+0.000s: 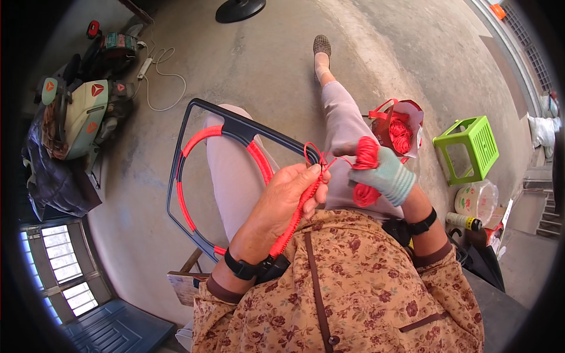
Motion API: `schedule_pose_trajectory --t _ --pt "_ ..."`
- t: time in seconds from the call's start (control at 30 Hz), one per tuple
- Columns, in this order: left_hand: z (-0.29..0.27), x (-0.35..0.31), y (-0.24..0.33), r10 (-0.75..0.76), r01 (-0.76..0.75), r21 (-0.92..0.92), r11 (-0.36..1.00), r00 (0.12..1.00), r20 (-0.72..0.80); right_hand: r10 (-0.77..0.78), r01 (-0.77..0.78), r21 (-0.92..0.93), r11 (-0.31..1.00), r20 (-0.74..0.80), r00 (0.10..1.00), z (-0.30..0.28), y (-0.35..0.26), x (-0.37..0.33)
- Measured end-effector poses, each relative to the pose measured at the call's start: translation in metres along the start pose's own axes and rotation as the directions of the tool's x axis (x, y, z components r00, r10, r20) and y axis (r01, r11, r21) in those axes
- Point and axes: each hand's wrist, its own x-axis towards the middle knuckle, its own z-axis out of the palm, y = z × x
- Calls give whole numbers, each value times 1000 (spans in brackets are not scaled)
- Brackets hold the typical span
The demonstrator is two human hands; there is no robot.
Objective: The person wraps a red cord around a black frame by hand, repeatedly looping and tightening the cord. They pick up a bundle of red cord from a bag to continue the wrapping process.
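A black frame (234,120) with a round opening lies slanted across my lap. Red cord wraps much of its inner ring (258,160), and bare black stretches show between the wound parts. My bare left hand (287,197) is closed around the ring's near right side, thumb on the tight red coils. In the blue-grey glove, my right hand (384,176) grips a bundle of red cord (368,152), which sticks out above and below the fist. Thin strands and a small loop of cord (312,152) run between the two hands. The right fingertips are blurred.
Right of my leg stands an open bag (381,128) holding more red cord. Beyond it are a green plastic stool (482,147), a clear tub (474,200) and a spray can (462,220). An electric scooter (88,112) and power strip (144,68) are at left.
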Motion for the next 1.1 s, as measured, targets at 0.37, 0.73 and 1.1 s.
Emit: schedule_pose_trajectory --t 0.37,0.73,1.1 --pt "2 -5 1 49 -50 -23 998 997 -53 -51 2 291 957 160 986 21 15 30" --pt "-3 -3 -2 58 -59 -31 998 997 -50 -90 86 -44 995 -90 992 25 -6 9" --pt "-2 -3 -4 90 -90 -7 996 995 -42 -81 67 -69 995 -234 969 26 -16 17"
